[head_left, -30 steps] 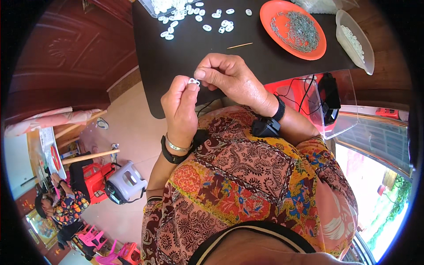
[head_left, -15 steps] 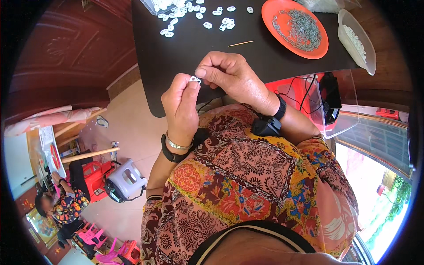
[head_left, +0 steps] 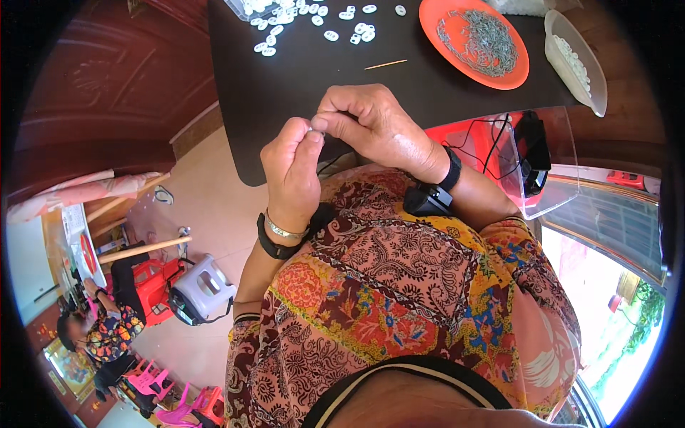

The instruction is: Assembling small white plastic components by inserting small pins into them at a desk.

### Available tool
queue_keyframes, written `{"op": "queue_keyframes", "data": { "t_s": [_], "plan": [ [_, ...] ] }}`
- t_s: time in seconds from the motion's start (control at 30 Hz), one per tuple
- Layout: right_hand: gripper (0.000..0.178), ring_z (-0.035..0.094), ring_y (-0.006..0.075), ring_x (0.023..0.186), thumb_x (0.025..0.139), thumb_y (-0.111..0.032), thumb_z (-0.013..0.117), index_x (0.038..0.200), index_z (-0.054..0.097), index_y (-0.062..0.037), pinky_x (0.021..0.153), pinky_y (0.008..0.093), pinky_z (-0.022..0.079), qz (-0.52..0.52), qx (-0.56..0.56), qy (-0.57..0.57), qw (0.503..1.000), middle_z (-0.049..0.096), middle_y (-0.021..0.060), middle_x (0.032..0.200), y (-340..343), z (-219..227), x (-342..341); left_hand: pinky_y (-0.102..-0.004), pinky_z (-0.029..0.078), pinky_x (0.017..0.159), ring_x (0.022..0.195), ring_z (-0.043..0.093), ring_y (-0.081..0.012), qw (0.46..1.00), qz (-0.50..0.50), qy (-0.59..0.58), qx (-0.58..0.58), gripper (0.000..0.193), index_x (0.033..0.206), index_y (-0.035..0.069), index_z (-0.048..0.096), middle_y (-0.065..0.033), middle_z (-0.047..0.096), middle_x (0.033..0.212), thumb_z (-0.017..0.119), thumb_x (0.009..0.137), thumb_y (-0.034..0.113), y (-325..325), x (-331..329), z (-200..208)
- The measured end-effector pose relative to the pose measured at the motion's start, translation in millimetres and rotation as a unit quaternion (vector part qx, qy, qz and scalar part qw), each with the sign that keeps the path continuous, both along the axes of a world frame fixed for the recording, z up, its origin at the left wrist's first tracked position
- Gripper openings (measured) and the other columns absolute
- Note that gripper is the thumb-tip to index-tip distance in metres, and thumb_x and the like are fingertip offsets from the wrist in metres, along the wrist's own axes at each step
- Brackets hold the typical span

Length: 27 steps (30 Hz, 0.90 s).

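My left hand [head_left: 291, 165] pinches a small white plastic piece [head_left: 311, 130] between thumb and forefinger; the fingers cover nearly all of it. My right hand [head_left: 382, 132] meets it from the right, thumb and forefinger pressed together right at the piece. Whatever lies between the right fingertips is hidden. Both hands are above the near edge of the dark table [head_left: 285, 93]. Beyond them on the table lie several loose white oval pieces [head_left: 331, 36], and an orange plate [head_left: 433, 32] holding many small grey metal pins or nails.
A thin wooden stick [head_left: 386, 64] lies between the hands and the plate. At the right stands a translucent scoop-like tray [head_left: 598, 100] with small white parts. Below it is a clear plastic box [head_left: 567, 192] with black cables. Another person [head_left: 118, 324] sits far left, near a grey stool [head_left: 207, 285].
My right fingertips have closed in over the white piece, hiding its ring-like holes that showed before. My left hand stays almost in place. The view has shifted slightly.
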State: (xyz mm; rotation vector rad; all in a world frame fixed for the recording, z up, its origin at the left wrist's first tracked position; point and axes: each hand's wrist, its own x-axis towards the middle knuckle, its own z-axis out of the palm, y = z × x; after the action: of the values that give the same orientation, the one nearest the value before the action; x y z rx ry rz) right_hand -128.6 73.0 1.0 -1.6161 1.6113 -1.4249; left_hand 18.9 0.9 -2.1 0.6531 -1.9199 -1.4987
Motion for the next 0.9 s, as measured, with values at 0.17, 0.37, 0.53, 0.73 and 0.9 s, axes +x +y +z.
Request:
{"op": "queue_keyframes", "data": {
  "t_s": [0.17,0.37,0.53,0.73,0.9],
  "plan": [
    [0.015,0.051,0.0084,0.065,0.09,-0.012,0.058,0.084,0.06,0.0004,0.061,0.0235,0.044,0.02,0.015,-0.055,0.998,0.058,0.0027,0.072,-3.4,-5.4,-0.8,-0.0221,0.032,0.052,0.061,0.037,-0.0046,0.998,0.001,0.005,0.059,0.016,0.075,-0.002,0.051,0.0014,0.046,0.065,0.052,0.086,0.01,-7.3,1.4,-5.8],
    [0.021,0.055,0.0067,0.071,0.094,-0.018,0.054,0.097,0.066,-0.0008,0.066,0.0217,0.046,-0.025,0.059,-0.23,0.971,0.061,0.0009,0.076,2.4,3.1,-14.5,-0.0189,0.027,0.05,0.058,0.035,-0.0017,0.989,-0.002,0.033,0.144,0.016,0.078,0.0,0.054,0.0038,0.046,0.066,0.052,0.088,0.012,-11.4,0.9,-4.3],
    [0.011,0.059,0.0097,0.07,0.089,-0.01,0.061,0.09,0.066,0.0001,0.064,0.0245,0.048,0.046,-0.053,-0.102,0.992,0.063,0.0035,0.076,7.0,28.0,-8.4,-0.0204,0.03,0.049,0.056,0.042,-0.0038,0.991,0.017,0.06,0.115,0.011,0.081,0.001,0.056,0.0019,0.052,0.067,0.053,0.087,0.01,-13.6,-1.3,19.2],
    [0.007,0.063,0.0238,0.069,0.082,-0.008,0.064,0.082,0.063,-0.0008,0.06,0.0321,0.049,0.024,-0.132,0.055,0.989,0.064,0.0089,0.078,-12.5,30.7,-18.3,-0.0344,0.03,0.072,0.087,0.04,-0.0158,0.923,-0.103,0.287,-0.234,0.021,0.101,0.001,0.053,-0.0054,0.049,0.096,0.052,0.089,0.018,23.8,272.3,119.3],
    [0.006,0.063,0.0254,0.069,0.081,-0.008,0.064,0.082,0.062,-0.0014,0.061,0.0329,0.049,-0.018,-0.083,0.073,0.994,0.064,0.0095,0.076,-9.3,16.6,-9.5,-0.046,0.03,0.09,0.113,0.038,-0.0259,0.736,-0.081,0.468,-0.483,0.035,0.117,0.001,0.049,-0.0115,0.047,0.121,0.051,0.091,0.024,15.7,292.1,153.5]
  ]
}}
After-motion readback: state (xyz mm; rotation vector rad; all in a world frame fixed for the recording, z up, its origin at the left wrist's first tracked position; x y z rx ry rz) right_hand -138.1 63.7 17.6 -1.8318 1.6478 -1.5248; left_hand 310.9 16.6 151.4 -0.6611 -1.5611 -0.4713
